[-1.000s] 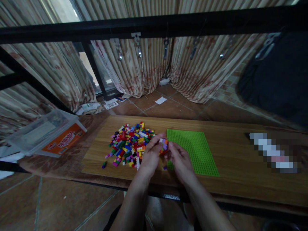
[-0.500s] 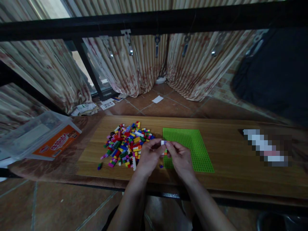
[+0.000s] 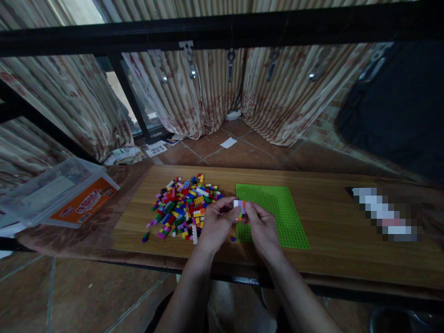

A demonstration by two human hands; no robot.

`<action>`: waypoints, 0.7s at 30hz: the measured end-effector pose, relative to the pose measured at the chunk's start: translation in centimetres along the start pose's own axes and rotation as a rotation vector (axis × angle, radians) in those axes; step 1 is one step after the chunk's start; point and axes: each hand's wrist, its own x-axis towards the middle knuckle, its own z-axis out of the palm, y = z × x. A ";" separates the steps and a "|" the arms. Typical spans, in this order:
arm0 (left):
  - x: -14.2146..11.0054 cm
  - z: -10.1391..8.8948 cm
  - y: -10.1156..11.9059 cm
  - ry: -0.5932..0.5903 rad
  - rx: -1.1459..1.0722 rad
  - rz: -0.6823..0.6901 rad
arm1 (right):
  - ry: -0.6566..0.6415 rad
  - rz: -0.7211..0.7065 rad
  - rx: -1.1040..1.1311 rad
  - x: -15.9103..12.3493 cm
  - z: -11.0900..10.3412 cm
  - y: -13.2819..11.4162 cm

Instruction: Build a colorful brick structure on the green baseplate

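Note:
Between my two hands is a small block of joined toy bricks [image 3: 239, 204], with white, purple, orange and green showing. My left hand [image 3: 218, 222] pinches it from the left, thumb across its front. From the right, my right hand [image 3: 260, 224] grips the same block with thumb and fingers. Both hands are above the near-left edge of a green studded baseplate [image 3: 274, 208], which lies flat on the wooden board. A heap of mixed toy bricks [image 3: 178, 210] spreads just left of my left hand. One small blue brick [image 3: 233, 239] lies on the board below my hands.
A clear plastic tub [image 3: 69, 192] with an orange label stands at the far left. A dark blue-green brick [image 3: 144, 237] lies apart from the heap. On the wooden board [image 3: 329, 222], a blurred-out object [image 3: 383, 215] rests at the right. Curtains hang behind a dark metal bar.
My right thumb has shifted rightward off the block's top, so more of its purple and orange bricks shows. Both hands stay in nearly the same place. The view has shifted slightly.

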 end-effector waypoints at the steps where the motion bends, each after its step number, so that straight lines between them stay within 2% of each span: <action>1: 0.0 0.0 0.0 -0.012 0.026 0.017 | 0.007 0.004 0.018 0.0 0.0 0.0; 6: -0.1 0.2 -0.1 -0.045 0.163 0.111 | 0.106 -0.016 0.085 0.1 0.2 0.1; 10: -0.4 0.9 -0.4 -0.006 0.205 0.155 | 0.128 -0.056 0.101 0.0 0.6 0.0; 15: -0.9 2.0 -0.9 0.074 0.132 0.101 | 0.244 -0.097 0.057 -0.5 1.0 -0.2; 21: -1.2 3.0 -1.4 0.107 -0.023 0.024 | 0.361 -0.061 0.137 -0.2 1.5 0.4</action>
